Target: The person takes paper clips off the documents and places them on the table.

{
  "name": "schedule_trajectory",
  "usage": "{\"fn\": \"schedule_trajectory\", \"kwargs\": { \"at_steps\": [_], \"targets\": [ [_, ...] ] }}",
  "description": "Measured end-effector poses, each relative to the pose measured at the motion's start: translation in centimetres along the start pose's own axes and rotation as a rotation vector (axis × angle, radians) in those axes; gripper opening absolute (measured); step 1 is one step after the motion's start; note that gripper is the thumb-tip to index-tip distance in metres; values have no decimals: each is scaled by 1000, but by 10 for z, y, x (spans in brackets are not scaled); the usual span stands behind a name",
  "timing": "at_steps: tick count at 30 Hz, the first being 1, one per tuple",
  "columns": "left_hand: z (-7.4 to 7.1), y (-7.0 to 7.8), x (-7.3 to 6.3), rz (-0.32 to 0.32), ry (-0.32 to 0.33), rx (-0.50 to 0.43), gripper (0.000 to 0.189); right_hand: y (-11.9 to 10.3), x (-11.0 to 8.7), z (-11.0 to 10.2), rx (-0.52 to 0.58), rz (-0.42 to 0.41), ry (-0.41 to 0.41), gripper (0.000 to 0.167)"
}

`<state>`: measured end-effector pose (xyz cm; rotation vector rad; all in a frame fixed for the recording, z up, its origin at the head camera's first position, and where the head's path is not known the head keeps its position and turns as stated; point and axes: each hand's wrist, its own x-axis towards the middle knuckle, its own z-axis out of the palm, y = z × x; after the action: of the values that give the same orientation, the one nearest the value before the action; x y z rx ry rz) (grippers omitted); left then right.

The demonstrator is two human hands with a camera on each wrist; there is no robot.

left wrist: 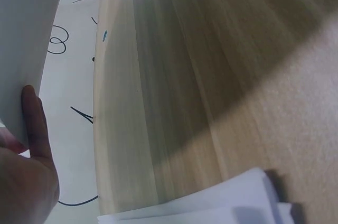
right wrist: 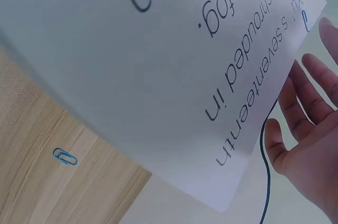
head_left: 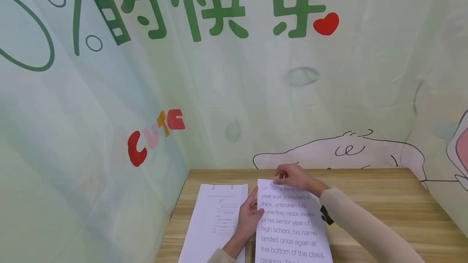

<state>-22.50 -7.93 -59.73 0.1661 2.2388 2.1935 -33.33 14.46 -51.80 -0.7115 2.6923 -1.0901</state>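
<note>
Fingers (right wrist: 305, 94) of the right hand (head_left: 295, 177) parted, apparently holding nothing, near the paperclip (right wrist: 304, 20) atop raised pages (head_left: 289, 234), bottom centre. Left hand (head_left: 248, 218) pinches their left edge, probably keeping sheets aligned. Clipped papers (head_left: 199, 230) lie left; spare clip (right wrist: 65, 156) on bench (head_left: 387, 206).

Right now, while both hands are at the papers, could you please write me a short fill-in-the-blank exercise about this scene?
1. In the head view, the left hand holds the large-print paper by its ____ edge.
2. The right hand is at that paper's ____ edge.
3. The small-print paper has ____ clips along its top.
4. The loose paper clip on the wooden table is coloured ____.

Missing words: left; top; two; blue.
</note>
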Motion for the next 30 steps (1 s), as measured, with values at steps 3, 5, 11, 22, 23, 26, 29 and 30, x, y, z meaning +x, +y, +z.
{"fn": "schedule_trajectory", "kwargs": {
  "at_steps": [3, 5, 11, 22, 23, 26, 29, 30],
  "targets": [
    [0, 0, 0, 0, -4, 5, 81, -2, 0, 2, -2, 25, -22, 23],
    [1, 1, 0, -1, -5, 7, 81, -2, 1, 2, -5, 30, -35, 22],
    [1, 1, 1, -4, -7, 4, 81, -1, 2, 4, 7, 0, -60, 25],
    [2, 0, -1, -4, -5, 2, 81, 0, 4, 9, 72, -1, -87, 20],
    [2, 0, -1, -2, -6, -1, 81, -1, 4, 9, 77, 3, -87, 19],
    [2, 1, -1, 3, -10, 0, 81, -3, 4, 10, 89, 8, -94, 18],
    [2, 2, -1, 6, -16, 3, 80, -5, 3, 11, 92, 10, -92, 15],
    [2, 3, -1, 5, -16, 5, 80, -6, 3, 11, 90, 8, -90, 15]
  ]
}}
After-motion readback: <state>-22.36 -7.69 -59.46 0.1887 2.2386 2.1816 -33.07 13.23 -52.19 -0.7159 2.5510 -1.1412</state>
